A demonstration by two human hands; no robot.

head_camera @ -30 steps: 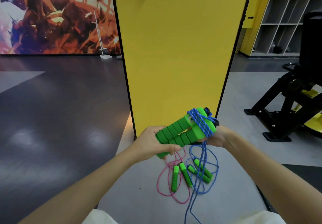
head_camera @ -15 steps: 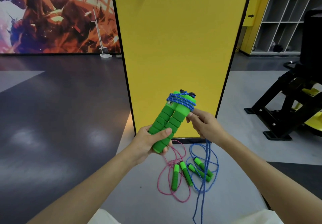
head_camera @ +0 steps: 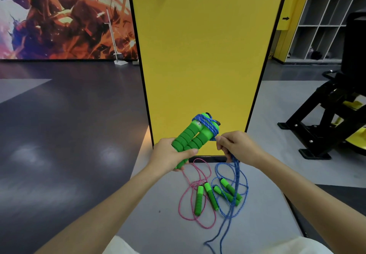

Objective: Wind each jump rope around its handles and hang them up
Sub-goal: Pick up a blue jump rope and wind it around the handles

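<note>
Left hand: mine, clenched round the lower ends of the two green handles, which lie side by side and tilt up to the right.
Right hand: mine, fingers pinched on the blue rope just beside the handle tops.
Wraps: several blue turns sit round the upper ends of the handles; the loose length drops from my right hand to the floor.
Pink rope: on the floor below my hands, unwound, its two green handles together.
Second blue rope: just right of the pink one, unwound, handles crossed by cord.
Panel: yellow, upright, straight ahead.
</note>
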